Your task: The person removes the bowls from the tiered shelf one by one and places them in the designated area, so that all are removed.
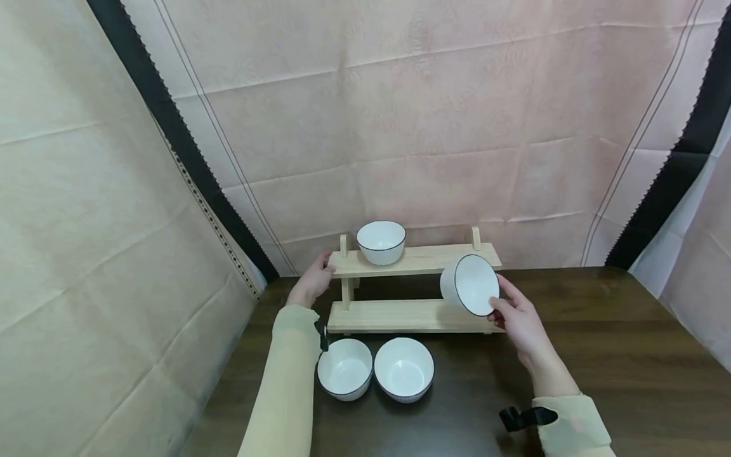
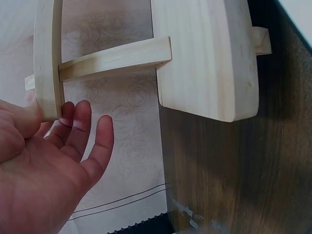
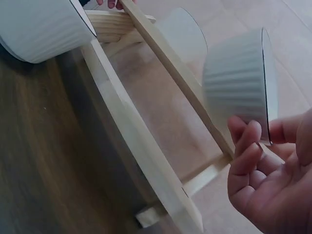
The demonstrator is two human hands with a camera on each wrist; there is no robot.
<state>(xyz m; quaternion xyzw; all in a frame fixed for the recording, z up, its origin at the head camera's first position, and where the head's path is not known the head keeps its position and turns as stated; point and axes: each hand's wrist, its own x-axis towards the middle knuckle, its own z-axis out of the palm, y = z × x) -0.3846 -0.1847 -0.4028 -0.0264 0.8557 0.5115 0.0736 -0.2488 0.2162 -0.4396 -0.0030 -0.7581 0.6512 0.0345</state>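
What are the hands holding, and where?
The right hand pinches a white bowl by its rim; the left hand grips the upper shelf at its left end.

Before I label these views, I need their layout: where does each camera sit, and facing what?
Head: worn there, facing forward and down at the shelf; left hand, right hand and sleeves show.
Left wrist: worn there, facing the shelf's left end; only the left hand shows.
Right wrist: worn there, facing the held bowl; the right hand and left fingertips show.
Head and right wrist share that bowl.

In the head view, the tilted bowl (image 1: 469, 285) hides part of the lower shelf (image 1: 394, 316).
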